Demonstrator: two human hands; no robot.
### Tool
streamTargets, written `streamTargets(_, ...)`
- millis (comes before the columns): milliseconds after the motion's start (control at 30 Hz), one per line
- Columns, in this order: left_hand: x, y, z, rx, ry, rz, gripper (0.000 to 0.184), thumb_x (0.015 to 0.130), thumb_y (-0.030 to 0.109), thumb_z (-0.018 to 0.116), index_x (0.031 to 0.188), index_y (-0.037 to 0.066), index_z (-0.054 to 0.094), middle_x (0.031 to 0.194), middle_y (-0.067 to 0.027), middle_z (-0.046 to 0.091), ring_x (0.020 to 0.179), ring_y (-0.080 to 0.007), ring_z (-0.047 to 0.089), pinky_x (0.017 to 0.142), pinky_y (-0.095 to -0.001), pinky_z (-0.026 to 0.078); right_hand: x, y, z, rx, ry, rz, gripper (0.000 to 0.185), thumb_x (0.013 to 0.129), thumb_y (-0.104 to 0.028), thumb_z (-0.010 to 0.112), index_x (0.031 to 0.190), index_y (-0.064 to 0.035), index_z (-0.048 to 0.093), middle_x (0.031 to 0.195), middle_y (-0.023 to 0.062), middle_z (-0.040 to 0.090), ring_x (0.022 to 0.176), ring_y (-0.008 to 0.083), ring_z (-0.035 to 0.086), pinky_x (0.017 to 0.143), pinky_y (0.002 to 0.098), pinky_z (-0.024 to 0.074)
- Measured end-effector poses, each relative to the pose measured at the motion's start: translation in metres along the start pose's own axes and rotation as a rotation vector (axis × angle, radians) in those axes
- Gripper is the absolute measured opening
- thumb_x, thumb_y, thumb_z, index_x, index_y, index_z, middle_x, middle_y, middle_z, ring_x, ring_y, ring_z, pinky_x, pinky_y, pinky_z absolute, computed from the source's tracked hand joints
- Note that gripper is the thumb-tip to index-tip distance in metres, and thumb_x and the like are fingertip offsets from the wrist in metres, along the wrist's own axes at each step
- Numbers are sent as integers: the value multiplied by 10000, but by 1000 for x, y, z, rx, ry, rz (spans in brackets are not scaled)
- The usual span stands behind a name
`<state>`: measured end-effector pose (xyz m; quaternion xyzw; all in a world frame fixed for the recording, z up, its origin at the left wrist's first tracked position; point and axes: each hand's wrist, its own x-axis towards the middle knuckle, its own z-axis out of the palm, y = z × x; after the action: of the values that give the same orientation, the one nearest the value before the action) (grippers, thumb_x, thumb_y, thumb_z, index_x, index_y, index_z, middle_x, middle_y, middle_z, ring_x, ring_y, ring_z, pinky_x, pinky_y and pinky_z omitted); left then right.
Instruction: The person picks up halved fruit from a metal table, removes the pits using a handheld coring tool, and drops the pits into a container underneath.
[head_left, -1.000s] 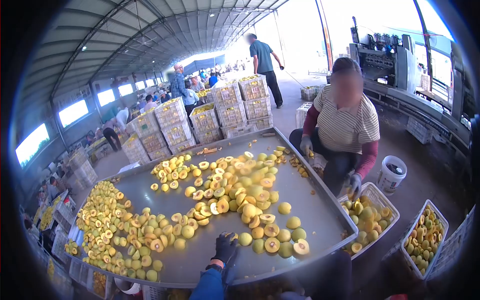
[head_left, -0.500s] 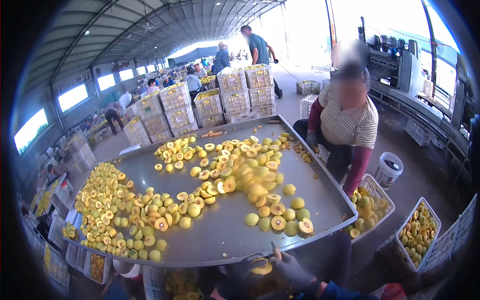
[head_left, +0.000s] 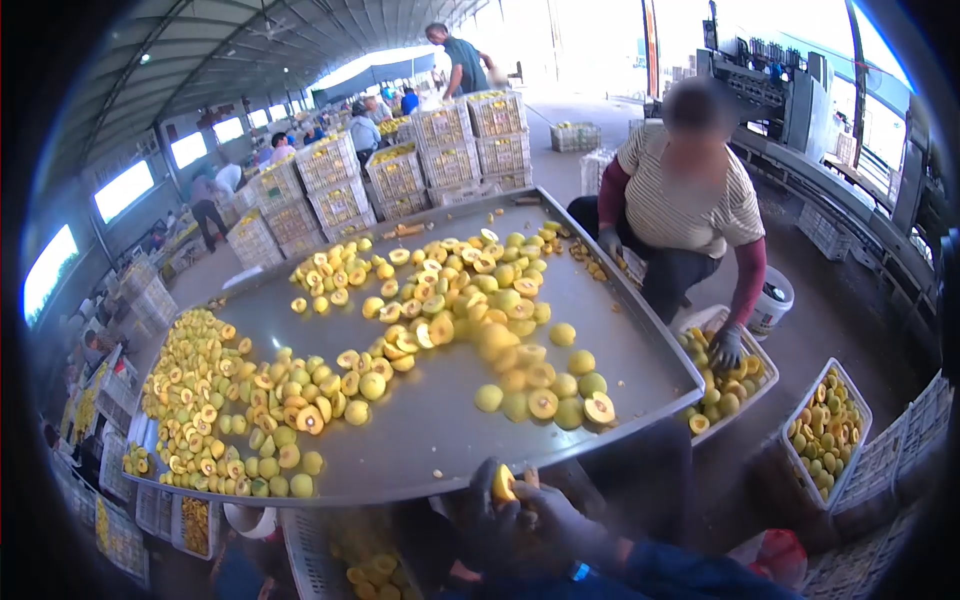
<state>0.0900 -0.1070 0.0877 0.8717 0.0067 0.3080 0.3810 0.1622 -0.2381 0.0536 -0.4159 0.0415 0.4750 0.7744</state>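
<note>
My left hand (head_left: 482, 510), in a dark grey glove, is closed around a halved yellow peach (head_left: 503, 484), just off the near edge of a metal table (head_left: 420, 465). Right beside it, my gloved right hand (head_left: 562, 522) is closed on a small knife with a brownish handle (head_left: 531, 477); its blade cannot be made out now. Many halved yellow peaches (head_left: 310, 395) lie on the table, cut faces and pits showing on several. The nearest loose one is a half (head_left: 599, 408) at the right.
Across the right corner a co-worker (head_left: 690, 190) reaches a gloved hand into a crate of peaches (head_left: 765, 385). Another peach crate (head_left: 860, 430) and a white bucket (head_left: 775, 300) stand at right. Stacked crates (head_left: 455, 160) rise behind the table; a crate (head_left: 300, 560) sits below its near edge.
My hands have risen slightly and moved left; the peach half is now tilted up on its side. The co-worker's hand has come into view over the crate. The whole view has shifted a little.
</note>
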Motion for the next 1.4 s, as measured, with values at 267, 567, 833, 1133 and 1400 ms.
streamTargets(267,35,16,15,-1133,342,-473,659,1043,524,347,1469,22,364,1191,-165,613,1049,-221,608,956,-367,505,-28,-28,17,-1345,231,-739,338,916,-256,649,1184,-53,610,802,181,668,683,348,670,576,407,517)
streamTargets(567,38,47,1,-507,169,-453,629,1073,488,229,1263,-15,555,1077,-122,644,960,-188,608,930,-316,465,-40,-28,9,-1606,89,-903,635,744,-269,764,1309,-188,485,885,87,557,708,289,653,551,392,501)
streamTargets(833,39,63,-2,-219,191,-415,430,1063,309,303,1164,-2,582,1040,-112,673,947,-212,634,893,-337,487,-48,-34,19,-1669,-19,-613,797,666,-361,832,1337,-137,465,940,87,556,747,303,659,570,398,506)
streamTargets(1133,25,38,4,-188,173,-437,450,1063,322,317,1006,-5,620,1009,-102,682,892,-197,629,864,-332,504,-43,-40,10,-1609,-83,-650,412,775,-220,758,967,-12,457,680,145,604,624,356,648,527,428,504)
streamTargets(1400,-4,-32,5,225,59,-241,557,1059,468,356,1077,-23,617,988,-97,658,904,-176,628,826,-305,523,-54,-49,11,-1484,-89,-382,181,851,-100,626,980,-8,539,794,240,656,772,402,676,640,464,524)
